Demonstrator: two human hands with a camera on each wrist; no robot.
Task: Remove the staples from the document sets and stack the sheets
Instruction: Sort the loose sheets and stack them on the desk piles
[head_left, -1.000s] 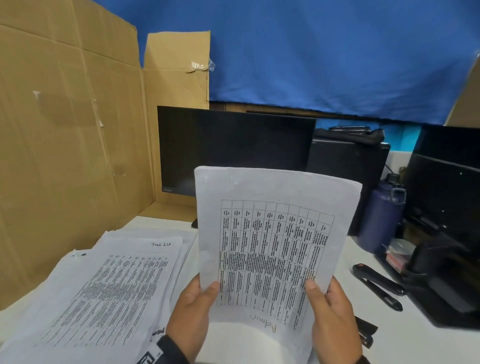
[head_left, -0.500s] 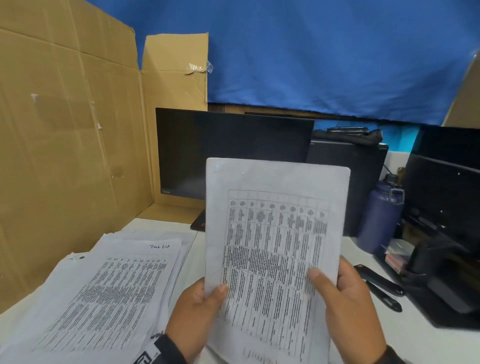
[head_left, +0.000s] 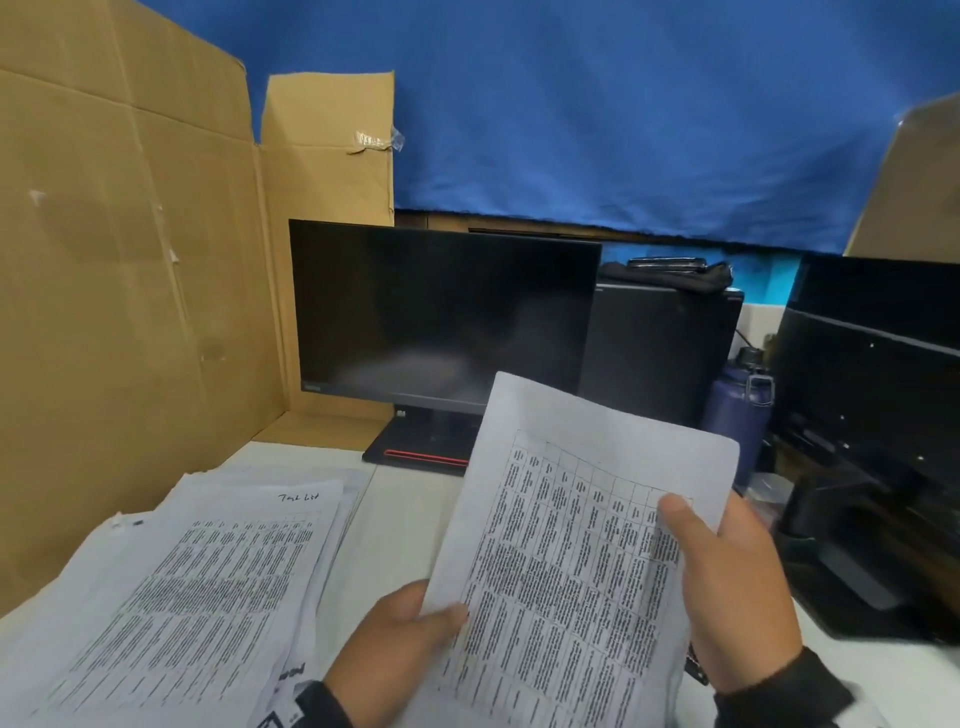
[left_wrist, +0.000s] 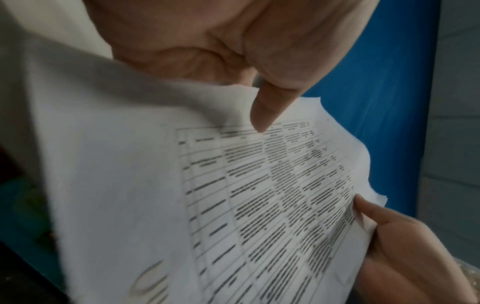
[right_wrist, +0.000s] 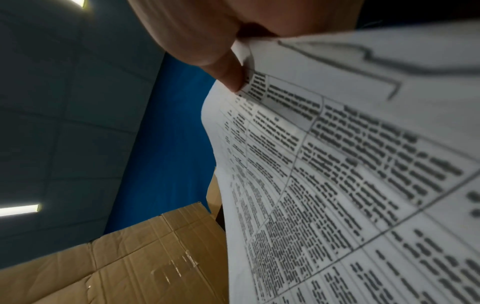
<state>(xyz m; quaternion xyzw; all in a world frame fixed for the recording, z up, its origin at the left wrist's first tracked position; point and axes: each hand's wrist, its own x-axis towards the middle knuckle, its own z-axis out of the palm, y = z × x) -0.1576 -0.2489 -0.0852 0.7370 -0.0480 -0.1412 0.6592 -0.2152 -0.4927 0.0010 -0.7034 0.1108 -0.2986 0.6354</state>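
I hold a document set (head_left: 571, 545) of white sheets with a printed table up above the desk, tilted to the right. My left hand (head_left: 410, 639) pinches its left edge, thumb on the front. My right hand (head_left: 727, 571) grips the right edge, thumb (head_left: 680, 514) over the table print. The left wrist view shows the document set (left_wrist: 259, 195) with my left thumb (left_wrist: 267, 109) on it and the right hand (left_wrist: 405, 236) opposite. In the right wrist view the right thumb (right_wrist: 228, 76) presses the sheets (right_wrist: 337, 185). A spread pile of printed sheets (head_left: 197, 587) lies on the desk at left.
A cardboard wall (head_left: 119, 312) stands at left, and a dark monitor (head_left: 441, 312) behind the sheets. A purple bottle (head_left: 740, 410) and black office equipment (head_left: 872, 441) stand at right. The white desk (head_left: 395, 525) shows between the pile and the held set.
The held set has dropped lower and tipped clockwise to the right. My right hand slid up its right edge; the left hand stays at the lower left edge.
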